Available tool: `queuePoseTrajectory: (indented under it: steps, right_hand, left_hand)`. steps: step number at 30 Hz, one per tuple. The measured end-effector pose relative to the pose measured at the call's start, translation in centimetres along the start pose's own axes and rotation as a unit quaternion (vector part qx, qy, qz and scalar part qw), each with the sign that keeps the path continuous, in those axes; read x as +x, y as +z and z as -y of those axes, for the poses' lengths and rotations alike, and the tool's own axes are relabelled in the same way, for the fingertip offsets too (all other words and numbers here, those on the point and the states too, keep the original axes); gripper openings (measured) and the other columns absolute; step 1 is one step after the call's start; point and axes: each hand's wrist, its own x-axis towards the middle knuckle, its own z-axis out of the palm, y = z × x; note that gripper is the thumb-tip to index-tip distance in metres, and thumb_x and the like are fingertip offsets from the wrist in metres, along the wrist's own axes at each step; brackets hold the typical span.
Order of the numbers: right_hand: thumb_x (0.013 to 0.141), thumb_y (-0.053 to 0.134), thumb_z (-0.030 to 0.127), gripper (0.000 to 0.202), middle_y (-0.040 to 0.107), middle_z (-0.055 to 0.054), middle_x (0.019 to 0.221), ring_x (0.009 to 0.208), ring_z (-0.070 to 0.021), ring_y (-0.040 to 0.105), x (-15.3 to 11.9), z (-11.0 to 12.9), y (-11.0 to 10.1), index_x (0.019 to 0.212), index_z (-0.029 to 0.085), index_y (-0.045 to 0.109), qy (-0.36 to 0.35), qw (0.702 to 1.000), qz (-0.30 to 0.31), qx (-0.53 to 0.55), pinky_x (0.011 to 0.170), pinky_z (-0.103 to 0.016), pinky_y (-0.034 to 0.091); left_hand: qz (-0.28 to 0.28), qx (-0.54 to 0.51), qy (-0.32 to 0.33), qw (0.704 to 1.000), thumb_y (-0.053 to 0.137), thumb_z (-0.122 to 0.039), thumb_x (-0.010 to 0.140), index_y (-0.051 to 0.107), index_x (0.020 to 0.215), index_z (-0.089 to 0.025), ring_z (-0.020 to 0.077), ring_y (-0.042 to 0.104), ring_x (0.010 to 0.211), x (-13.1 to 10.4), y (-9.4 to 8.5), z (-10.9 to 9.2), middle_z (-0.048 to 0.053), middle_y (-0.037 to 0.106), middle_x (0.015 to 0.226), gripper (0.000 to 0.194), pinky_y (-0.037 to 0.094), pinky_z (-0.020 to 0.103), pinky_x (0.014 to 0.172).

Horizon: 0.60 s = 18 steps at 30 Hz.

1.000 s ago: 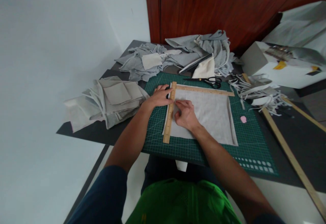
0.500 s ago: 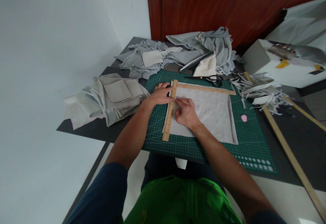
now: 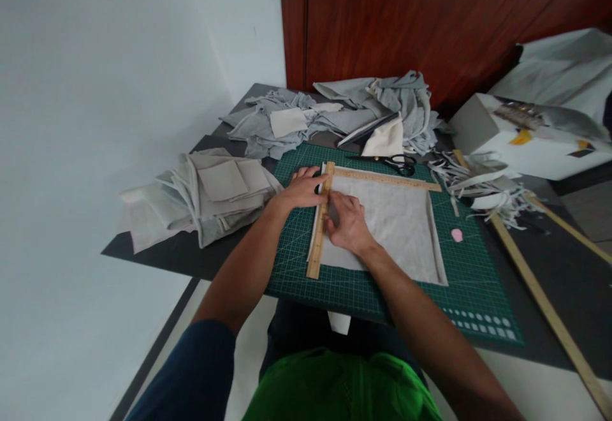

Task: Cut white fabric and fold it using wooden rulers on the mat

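A grey cloth (image 3: 392,229) lies flat on the green cutting mat (image 3: 468,274). The wooden L-shaped ruler (image 3: 315,258) rests on it, one arm along the cloth's left side, the other along its far edge. My left hand (image 3: 305,189) lies with spread fingers across the left arm of the ruler. My right hand (image 3: 348,222) touches the ruler's inner edge, its fingers bent over the cloth; whether they pinch anything is too small to tell. Black scissors (image 3: 399,164) lie just beyond the far edge of the cloth.
Folded cloths (image 3: 224,185) are stacked at the left, and crumpled grey fabric (image 3: 268,121) lies at the back. To the right are fabric strips (image 3: 492,185), a long wooden stick (image 3: 540,293), a pink piece (image 3: 457,235) and a white box (image 3: 511,134).
The whole scene sits slightly lower in the picture. My right fingers have shifted slightly against the ruler, while my left hand stays on it.
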Motion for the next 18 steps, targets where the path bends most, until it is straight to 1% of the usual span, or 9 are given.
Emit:
queuePoseTrajectory:
  steps: [3, 7, 12, 18]
  right_hand:
    - [0.091, 0.058, 0.034, 0.074, 0.056, -0.02, 0.158, 0.134, -0.0415, 0.049, -0.05, 0.33, -0.13, 0.16, 0.011, 0.046, 0.002, 1.0, 0.001, -0.004, 0.106, -0.058, 0.044]
    - [0.093, 0.061, 0.038, 0.073, 0.056, -0.018, 0.159, 0.133, -0.0418, 0.049, -0.11, 0.59, -0.28, 0.16, 0.012, 0.048, -0.006, 1.0, 0.013, -0.006, 0.106, -0.06, 0.043]
    - [0.094, 0.063, 0.041, 0.071, 0.058, -0.018, 0.159, 0.137, -0.0425, 0.047, -0.13, 0.81, -0.35, 0.158, 0.014, 0.052, -0.018, 0.999, 0.026, -0.018, 0.109, -0.061, 0.041]
    - [0.093, 0.062, 0.037, 0.069, 0.06, -0.018, 0.157, 0.136, -0.0422, 0.048, -0.24, 0.74, -0.27, 0.157, 0.012, 0.053, -0.022, 0.999, 0.02, -0.016, 0.108, -0.061, 0.042]
  left_hand:
    - [-0.009, -0.008, 0.009, 1.0, 0.068, -0.049, 0.087, 0.044, 0.165, -0.034, 0.0365, 0.032, 0.158, -0.02, -0.09, 0.23, 0.007, 0.035, 0.175, 0.083, 0.031, 0.053, 0.127]
    - [-0.011, -0.02, 0.015, 1.0, 0.067, -0.046, 0.087, 0.047, 0.163, -0.028, 0.035, 0.037, 0.155, -0.05, -0.29, 0.56, 0.009, 0.038, 0.173, 0.081, 0.034, 0.049, 0.127]
    - [0.007, -0.013, 0.007, 1.0, 0.069, -0.046, 0.086, 0.049, 0.162, -0.028, 0.0351, 0.034, 0.158, -0.28, -0.65, 0.37, 0.01, 0.036, 0.173, 0.08, 0.032, 0.049, 0.128]
    - [0.01, 0.001, 0.01, 1.0, 0.069, -0.046, 0.087, 0.049, 0.162, -0.028, 0.0355, 0.035, 0.156, -0.54, -0.85, 0.01, 0.011, 0.036, 0.174, 0.08, 0.033, 0.048, 0.127]
